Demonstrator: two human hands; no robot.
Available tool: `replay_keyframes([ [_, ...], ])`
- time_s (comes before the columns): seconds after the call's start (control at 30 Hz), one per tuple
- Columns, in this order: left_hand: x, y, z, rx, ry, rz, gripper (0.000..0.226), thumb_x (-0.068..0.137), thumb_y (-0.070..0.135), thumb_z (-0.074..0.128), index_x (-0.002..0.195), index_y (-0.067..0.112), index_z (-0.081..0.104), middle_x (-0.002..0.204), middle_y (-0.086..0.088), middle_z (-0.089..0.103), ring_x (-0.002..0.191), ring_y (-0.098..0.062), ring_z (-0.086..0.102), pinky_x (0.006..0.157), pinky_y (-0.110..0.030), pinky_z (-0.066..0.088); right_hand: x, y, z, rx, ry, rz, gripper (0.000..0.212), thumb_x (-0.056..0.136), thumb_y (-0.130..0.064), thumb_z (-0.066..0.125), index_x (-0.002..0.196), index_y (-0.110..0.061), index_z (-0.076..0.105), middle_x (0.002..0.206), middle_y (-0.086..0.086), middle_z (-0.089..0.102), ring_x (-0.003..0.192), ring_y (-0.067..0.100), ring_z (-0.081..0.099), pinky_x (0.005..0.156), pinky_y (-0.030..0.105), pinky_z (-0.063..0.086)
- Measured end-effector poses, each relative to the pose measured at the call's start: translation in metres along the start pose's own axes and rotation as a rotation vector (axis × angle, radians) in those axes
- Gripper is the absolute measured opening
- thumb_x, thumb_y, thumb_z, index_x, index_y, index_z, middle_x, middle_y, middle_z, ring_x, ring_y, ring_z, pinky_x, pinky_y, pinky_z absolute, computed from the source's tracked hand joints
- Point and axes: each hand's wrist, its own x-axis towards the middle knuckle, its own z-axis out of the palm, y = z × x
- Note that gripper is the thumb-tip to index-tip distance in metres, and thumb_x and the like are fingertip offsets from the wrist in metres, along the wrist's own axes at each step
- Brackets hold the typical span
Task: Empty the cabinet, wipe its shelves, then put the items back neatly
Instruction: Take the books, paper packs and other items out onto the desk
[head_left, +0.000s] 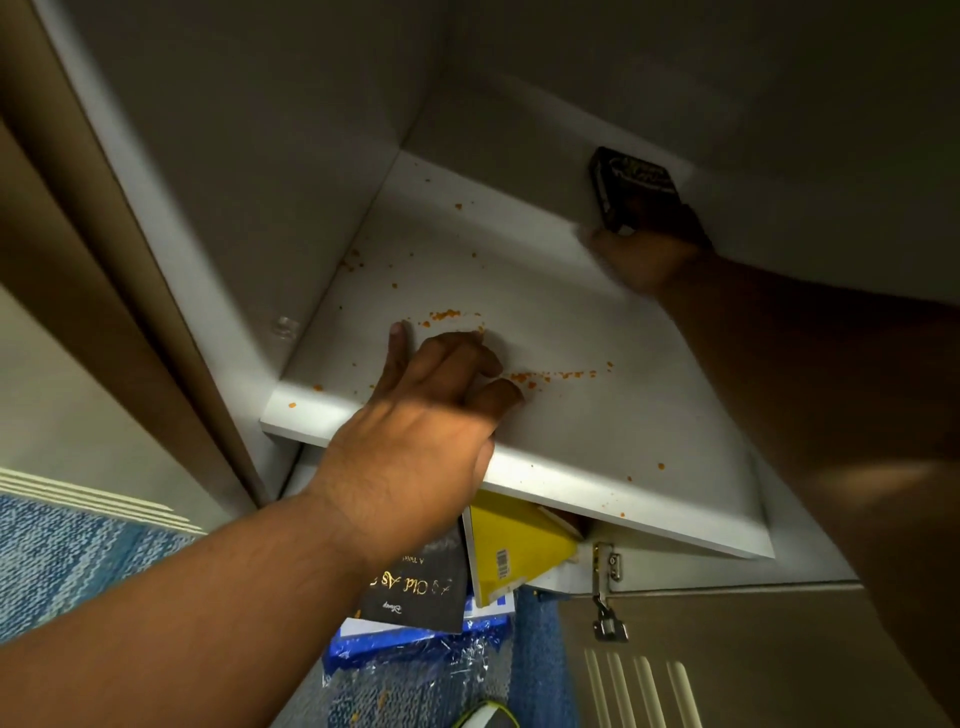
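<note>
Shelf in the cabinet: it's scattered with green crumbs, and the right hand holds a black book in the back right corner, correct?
Not quite. The head view shows orange crumbs on the shelf, not green. The right hand does hold the black book in the back right corner.

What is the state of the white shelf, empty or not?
Not empty: a dark book is at the back right, held by the right hand, and orange crumbs lie on the shelf.

shelf (519, 280): white, orange crumbs (444, 314) scattered | dark box (631, 184): back right corner, tilted, perhaps a book
</note>
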Motion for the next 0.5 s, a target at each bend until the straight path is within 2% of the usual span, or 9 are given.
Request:
replay_keyframes([
  [0.07, -0.001, 0.001, 0.0, 0.007, -0.004, -0.005, 0.04, 0.077, 0.008, 0.066, 0.116, 0.019, 0.071, 0.121, -0.01, 0.062, 0.128, -0.034, 0.049, 0.11, -0.068, 0.033, -0.009, -0.007, 0.0, -0.106, 0.05, 0.024, 0.071, 0.088, -0.073, 0.038, 0.135, -0.023, 0.057, 0.141, 0.012, 0.051, 0.131, 0.035, 0.046, 0.112, 0.05, 0.035],
  [0.1, 0.001, 0.0, 0.0, 0.007, -0.01, -0.008, 0.041, 0.077, 0.009, 0.061, 0.115, 0.019, 0.072, 0.12, -0.009, 0.062, 0.128, -0.033, 0.049, 0.11, -0.068, 0.033, -0.012, -0.009, -0.002, -0.121, 0.062, 0.037, 0.073, 0.088, -0.073, 0.041, 0.137, -0.02, 0.054, 0.141, 0.013, 0.049, 0.131, 0.036, 0.044, 0.111, 0.052, 0.035],
  [0.2, 0.002, -0.001, -0.002, 0.011, -0.021, -0.004, 0.041, 0.077, 0.008, 0.062, 0.115, 0.019, 0.072, 0.119, -0.009, 0.062, 0.127, -0.032, 0.049, 0.11, -0.068, 0.033, -0.015, -0.016, -0.007, 0.055, -0.071, 0.169, 0.104, 0.072, -0.076, 0.068, 0.151, -0.02, 0.031, 0.157, 0.012, 0.026, 0.144, 0.038, 0.028, 0.114, 0.049, 0.031],
  [0.27, 0.002, -0.002, -0.002, 0.012, -0.012, -0.001, 0.042, 0.075, 0.008, 0.068, 0.115, 0.019, 0.072, 0.118, -0.009, 0.062, 0.127, -0.03, 0.048, 0.11, -0.068, 0.033, -0.017, -0.015, -0.012, 0.25, -0.189, 0.297, 0.116, 0.066, -0.069, 0.079, 0.153, -0.013, 0.024, 0.154, 0.012, 0.033, 0.14, 0.034, 0.037, 0.106, 0.039, 0.038],
  [0.33, 0.002, -0.003, -0.002, -0.003, -0.012, 0.001, 0.042, 0.074, 0.007, 0.07, 0.114, 0.02, 0.072, 0.118, -0.007, 0.062, 0.126, -0.029, 0.047, 0.111, -0.068, 0.033, -0.021, -0.011, -0.015, 0.308, -0.223, 0.356, 0.115, 0.066, -0.061, 0.084, 0.151, -0.009, 0.026, 0.147, 0.012, 0.043, 0.131, 0.032, 0.047, 0.097, 0.035, 0.043],
  [0.43, 0.001, -0.002, -0.002, -0.044, -0.021, -0.02, 0.042, 0.074, 0.007, 0.071, 0.114, 0.02, 0.072, 0.118, -0.005, 0.061, 0.125, -0.027, 0.048, 0.114, -0.066, 0.03, -0.034, -0.01, -0.015, 0.299, -0.191, 0.384, 0.117, 0.056, -0.061, 0.087, 0.145, -0.008, 0.031, 0.139, 0.013, 0.05, 0.125, 0.031, 0.052, 0.1, 0.039, 0.049],
  [0.5, 0.002, -0.001, -0.002, -0.069, -0.024, -0.055, 0.042, 0.075, 0.009, 0.073, 0.115, 0.021, 0.071, 0.118, -0.004, 0.06, 0.124, -0.026, 0.047, 0.117, -0.065, 0.026, -0.05, -0.012, -0.014, 0.353, -0.153, 0.384, 0.125, 0.04, -0.065, 0.084, 0.14, -0.01, 0.034, 0.135, 0.012, 0.054, 0.122, 0.032, 0.055, 0.101, 0.042, 0.05],
])
